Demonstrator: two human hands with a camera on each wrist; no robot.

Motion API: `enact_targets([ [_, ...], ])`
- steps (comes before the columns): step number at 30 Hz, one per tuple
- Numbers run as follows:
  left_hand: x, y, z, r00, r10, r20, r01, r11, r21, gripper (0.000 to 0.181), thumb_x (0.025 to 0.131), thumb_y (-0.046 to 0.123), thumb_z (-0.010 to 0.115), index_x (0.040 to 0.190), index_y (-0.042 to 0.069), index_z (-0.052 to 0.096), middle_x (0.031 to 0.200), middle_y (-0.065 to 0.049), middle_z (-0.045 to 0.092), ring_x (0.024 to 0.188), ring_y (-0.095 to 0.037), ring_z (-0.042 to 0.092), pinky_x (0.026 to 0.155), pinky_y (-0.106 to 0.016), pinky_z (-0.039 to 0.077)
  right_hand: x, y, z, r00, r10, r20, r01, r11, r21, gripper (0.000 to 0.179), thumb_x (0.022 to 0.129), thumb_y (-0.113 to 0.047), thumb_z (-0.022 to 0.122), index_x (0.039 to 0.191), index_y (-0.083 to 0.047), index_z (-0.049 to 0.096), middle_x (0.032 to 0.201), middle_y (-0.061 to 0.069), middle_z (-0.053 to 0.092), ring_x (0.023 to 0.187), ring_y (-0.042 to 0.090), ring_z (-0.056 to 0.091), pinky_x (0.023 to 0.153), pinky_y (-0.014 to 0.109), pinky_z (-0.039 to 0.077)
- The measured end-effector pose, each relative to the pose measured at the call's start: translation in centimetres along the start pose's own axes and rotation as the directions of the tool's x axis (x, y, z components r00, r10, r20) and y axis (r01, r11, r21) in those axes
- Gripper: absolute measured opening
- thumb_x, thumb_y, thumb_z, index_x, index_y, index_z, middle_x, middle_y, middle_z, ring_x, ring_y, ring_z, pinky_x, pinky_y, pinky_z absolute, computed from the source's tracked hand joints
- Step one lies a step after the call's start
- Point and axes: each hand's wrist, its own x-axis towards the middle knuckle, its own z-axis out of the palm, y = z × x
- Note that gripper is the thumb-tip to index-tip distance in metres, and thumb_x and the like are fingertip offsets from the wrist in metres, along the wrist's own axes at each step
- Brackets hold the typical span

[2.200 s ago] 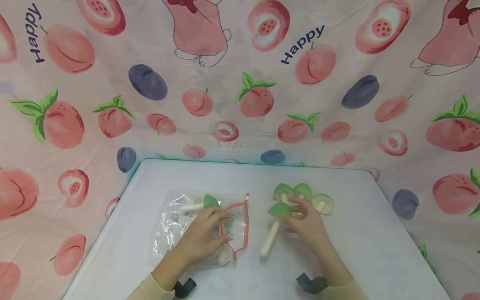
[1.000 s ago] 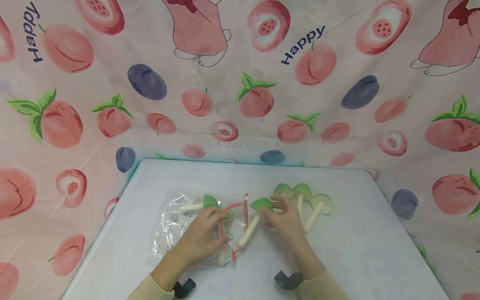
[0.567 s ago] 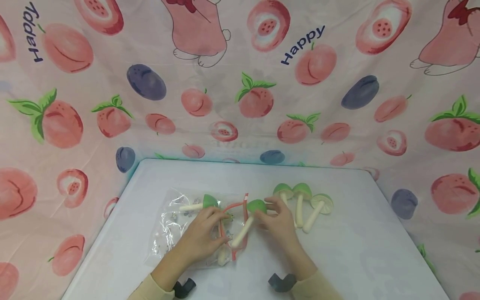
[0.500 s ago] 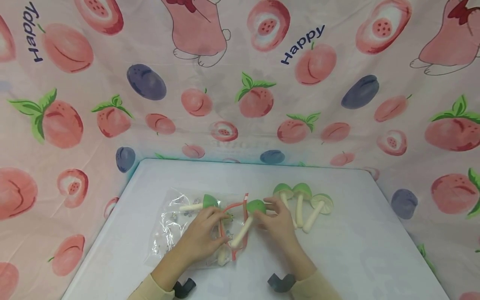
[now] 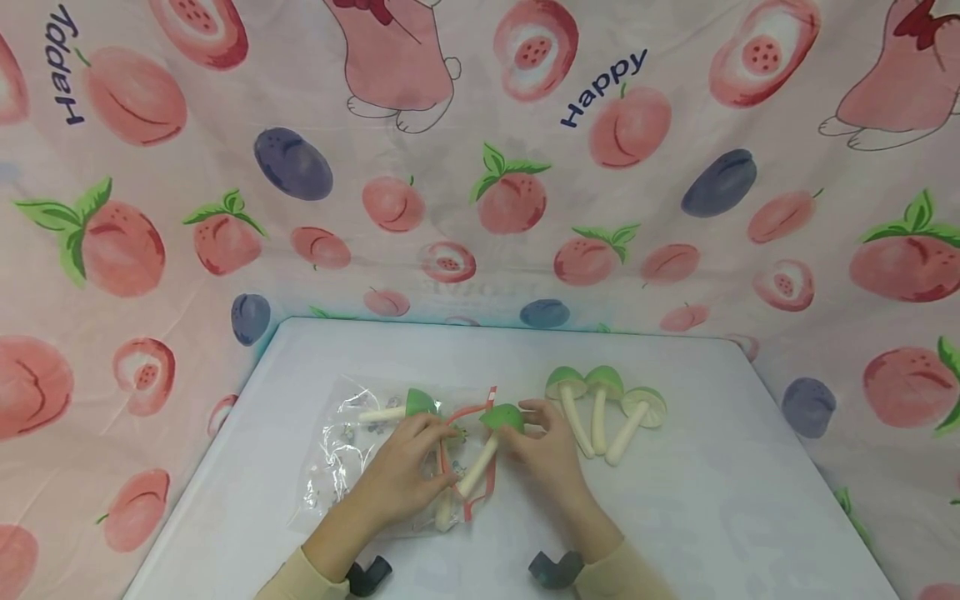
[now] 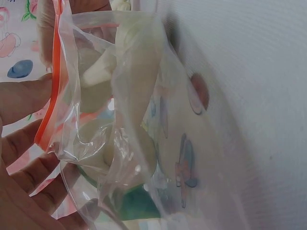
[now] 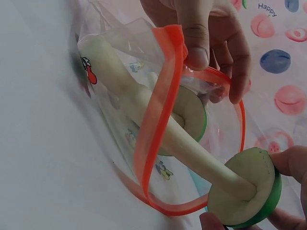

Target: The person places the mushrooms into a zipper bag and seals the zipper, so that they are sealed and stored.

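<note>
My left hand [image 5: 408,467] grips the orange zip edge of a clear printed zip bag [image 5: 330,467], and the mouth stands open to the right. My right hand [image 5: 547,442] pinches a toy mushroom by its green cap [image 5: 504,417]. In the right wrist view that mushroom's pale stem [image 7: 192,151] points through the bag's mouth, while the cap stays outside. Another green-capped mushroom [image 5: 420,402] lies inside the bag, its stem pointing left. A further pale stem end [image 5: 445,512] shows at the bag's near side, its other parts hidden by my left hand.
Several more things surround the bag: three green-capped mushrooms [image 5: 600,408] lie side by side to the right on the white table [image 5: 712,500]. A fruit-printed cloth [image 5: 450,208] hangs behind the table. Black camera pieces [image 5: 555,569] sit by both wrists.
My right hand has carried the mushroom leftward from the group on the right to the bag, and its stem has entered the mouth. The left hand has stayed at the bag's edge.
</note>
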Motion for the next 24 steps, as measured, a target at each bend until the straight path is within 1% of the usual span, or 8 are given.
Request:
enact_targets([
  [3,0.01,-0.03,0.04,1.0,0.0,0.002,0.0,1.0,0.0,0.059,0.076,0.021,0.099,0.129,0.019,0.073,0.13,0.01,0.064,0.126,-0.013,0.059,0.107,-0.035,0.059,-0.09,0.14,0.14,1.0,-0.009,0.007,0.009,1.0,-0.003,0.052,0.091,-0.017,0.085,0.136,-0.005,0.063,0.132,0.026,0.068,0.095,0.028,0.078,0.073,0.036,0.069],
  [8,0.07,-0.03,0.13,1.0,-0.004,0.004,0.004,1.0,0.006,0.058,0.077,0.023,0.098,0.129,0.019,0.072,0.132,0.01,0.064,0.128,-0.014,0.059,0.109,-0.037,0.058,0.0,0.53,0.19,1.0,-0.012,0.019,0.012,1.0,-0.012,0.051,0.091,-0.02,0.085,0.136,-0.008,0.064,0.131,0.023,0.069,0.101,0.03,0.079,0.074,0.035,0.068],
  [15,0.1,-0.02,0.08,1.0,-0.009,0.01,0.009,1.0,-0.002,0.057,0.078,0.023,0.098,0.129,0.02,0.072,0.132,0.009,0.064,0.128,-0.014,0.059,0.109,-0.037,0.058,0.55,0.92,-0.12,0.999,0.001,0.033,-0.001,1.0,-0.006,0.059,0.09,-0.022,0.086,0.14,-0.006,0.061,0.135,0.024,0.068,0.104,0.031,0.078,0.078,0.037,0.068],
  [19,0.08,-0.02,0.07,1.0,-0.011,0.009,0.011,1.0,-0.001,0.057,0.078,0.023,0.098,0.129,0.02,0.073,0.131,0.009,0.064,0.127,-0.014,0.059,0.108,-0.037,0.058,0.66,0.94,-0.3,0.999,0.002,0.045,-0.001,0.999,-0.034,0.06,0.09,-0.024,0.087,0.141,-0.006,0.061,0.134,0.024,0.069,0.107,0.032,0.077,0.079,0.038,0.068],
  [24,0.09,-0.04,-0.02,1.0,-0.016,0.013,0.016,1.0,0.005,0.057,0.078,0.023,0.097,0.129,0.02,0.073,0.131,0.009,0.064,0.127,-0.014,0.06,0.109,-0.037,0.058,0.54,0.75,-0.1,0.996,-0.001,0.084,0.006,0.998,-0.067,0.062,0.089,-0.028,0.088,0.141,-0.007,0.062,0.131,0.023,0.072,0.108,0.032,0.078,0.086,0.036,0.066],
])
